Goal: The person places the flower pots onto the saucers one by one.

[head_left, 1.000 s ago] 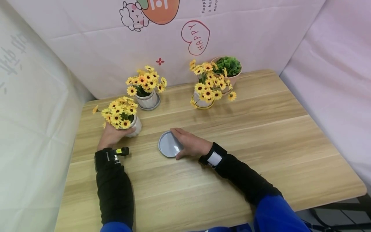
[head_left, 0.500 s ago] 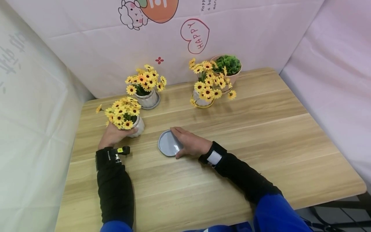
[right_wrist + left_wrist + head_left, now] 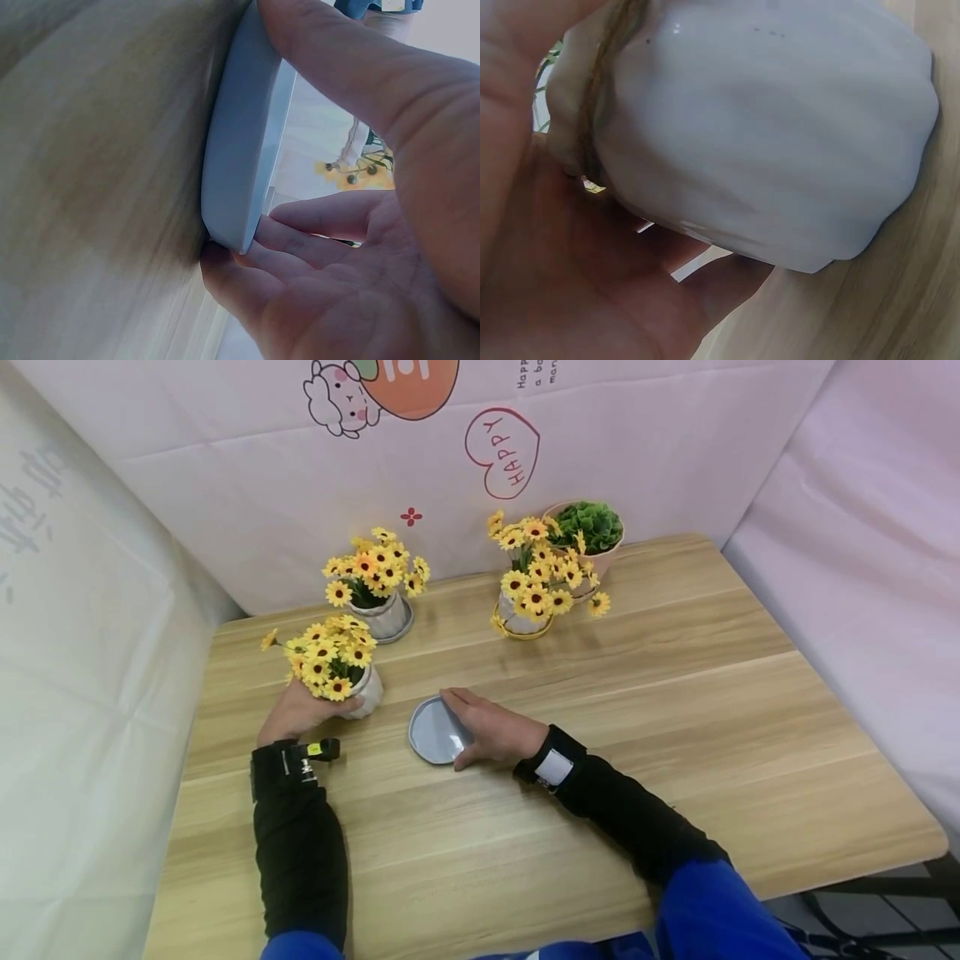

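My left hand (image 3: 298, 712) grips a white flower pot (image 3: 765, 127) of yellow daisies (image 3: 330, 653) on the left side of the table. In the left wrist view, a brown cord circles the pot's neck, and the fingers curl around its side. My right hand (image 3: 497, 731) holds a small grey-blue saucer (image 3: 435, 732) by its right edge, thumb and fingers on opposite sides of the rim. Seen from the right wrist, the saucer (image 3: 244, 135) lies on the table. The pot stands to the saucer's left, a gap between them.
Behind, a second daisy pot (image 3: 386, 617) sits on a grey saucer. Further right, another daisy pot (image 3: 517, 614) rests on a yellow saucer, beside a pink pot (image 3: 600, 564) with a green leafy plant. The wooden table (image 3: 675, 710) meets a printed cloth wall (image 3: 637, 435) at the back.
My left hand has moved the daisy pot a little to the right, closer to the saucer. The right hand and saucer have stayed in place.
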Available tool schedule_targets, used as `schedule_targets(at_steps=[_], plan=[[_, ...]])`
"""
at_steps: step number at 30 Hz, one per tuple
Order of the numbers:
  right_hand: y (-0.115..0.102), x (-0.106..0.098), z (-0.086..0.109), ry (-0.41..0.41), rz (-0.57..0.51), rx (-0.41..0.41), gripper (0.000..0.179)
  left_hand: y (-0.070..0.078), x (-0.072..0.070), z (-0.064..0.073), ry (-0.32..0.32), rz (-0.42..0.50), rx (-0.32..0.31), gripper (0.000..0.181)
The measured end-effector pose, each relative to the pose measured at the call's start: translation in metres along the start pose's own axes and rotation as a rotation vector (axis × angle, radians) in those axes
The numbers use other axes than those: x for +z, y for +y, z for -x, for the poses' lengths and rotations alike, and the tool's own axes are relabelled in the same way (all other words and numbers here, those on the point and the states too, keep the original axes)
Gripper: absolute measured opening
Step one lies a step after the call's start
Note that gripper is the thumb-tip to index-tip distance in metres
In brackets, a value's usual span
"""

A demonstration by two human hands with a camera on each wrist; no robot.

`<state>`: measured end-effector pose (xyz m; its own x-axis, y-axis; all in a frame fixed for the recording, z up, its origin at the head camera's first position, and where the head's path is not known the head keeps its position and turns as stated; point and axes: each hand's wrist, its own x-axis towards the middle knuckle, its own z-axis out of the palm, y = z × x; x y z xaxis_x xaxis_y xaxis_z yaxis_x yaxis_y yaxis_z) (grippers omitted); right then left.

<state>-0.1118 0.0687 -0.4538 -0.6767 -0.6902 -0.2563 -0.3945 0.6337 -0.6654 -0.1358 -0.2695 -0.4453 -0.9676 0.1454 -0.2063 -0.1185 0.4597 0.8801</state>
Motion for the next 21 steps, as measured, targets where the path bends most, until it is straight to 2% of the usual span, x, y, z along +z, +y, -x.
schedule_targets(at_steps=[6, 17, 21], plan=[[0.0, 0.0, 0.0, -0.002, -0.002, 0.003, 0.121, 0.001, 0.004, -0.003, -0.043, -0.054, 0.021, 0.112], [0.0, 0.0, 0.0, -0.003, 0.005, 0.008, 0.12, 0.003, 0.011, -0.009, -0.08, -0.145, 0.038, 0.111], [0.0, 0.0, -0.001, -0.004, 0.002, 0.009, 0.12, 0.005, 0.012, -0.01, -0.089, -0.143, 0.03, 0.113]])
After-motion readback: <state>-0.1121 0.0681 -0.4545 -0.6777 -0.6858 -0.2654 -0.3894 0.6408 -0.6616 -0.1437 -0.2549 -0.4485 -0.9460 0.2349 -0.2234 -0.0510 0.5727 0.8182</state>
